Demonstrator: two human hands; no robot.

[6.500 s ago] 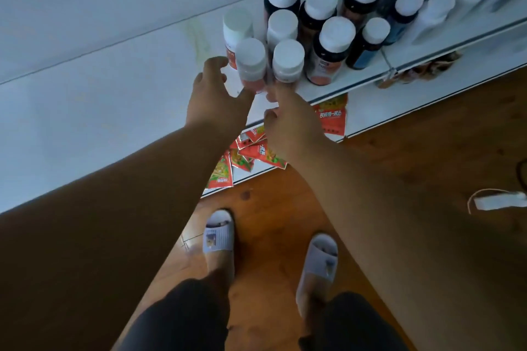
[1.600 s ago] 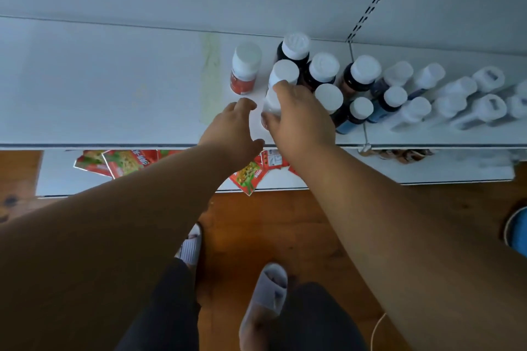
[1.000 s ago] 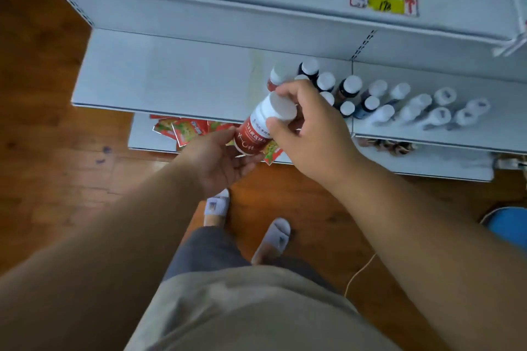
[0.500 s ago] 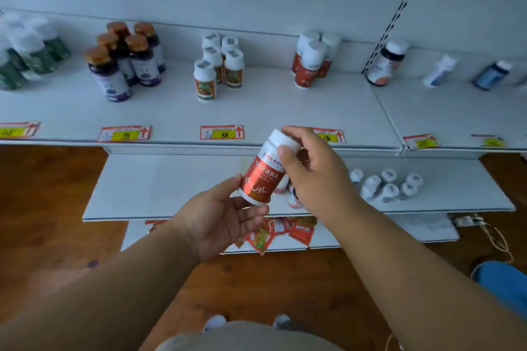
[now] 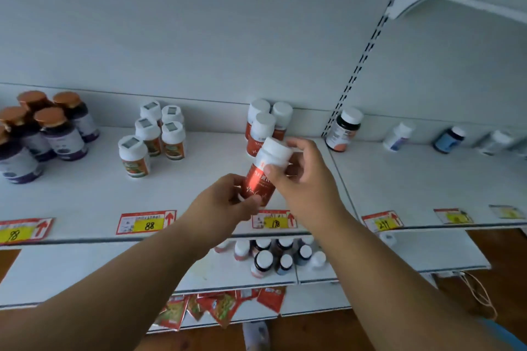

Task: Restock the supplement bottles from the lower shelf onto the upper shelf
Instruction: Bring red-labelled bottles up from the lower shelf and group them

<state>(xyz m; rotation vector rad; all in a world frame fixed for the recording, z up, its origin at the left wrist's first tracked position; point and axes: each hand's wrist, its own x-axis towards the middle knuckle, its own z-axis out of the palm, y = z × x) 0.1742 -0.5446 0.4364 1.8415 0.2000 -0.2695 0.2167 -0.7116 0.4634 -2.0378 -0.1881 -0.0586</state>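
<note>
At nine o'clock on the upper shelf (image 5: 85,202) stand dark bottles with brown caps (image 5: 48,134), and at about ten o'clock a small group of green-label bottles (image 5: 154,139). At the centre, the left hand (image 5: 225,202) holds the bottom of the red supplement bottle (image 5: 263,177) with curled fingers, and the right hand (image 5: 302,177) pinches it just under the white cap; the two hands are close together, both clamped on this one bottle, which is tilted and in the air above the front part of the shelf. Behind it, at twelve o'clock, three matching red bottles (image 5: 263,128) stand at the back wall. At six o'clock the lower shelf (image 5: 427,251) carries more bottles (image 5: 273,256) waiting. I think the risk is at the setting down: if the tilted bottle comes in too fast, its bottom may push the standing three and knock them over, or it may land on its edge and fall.
</note>
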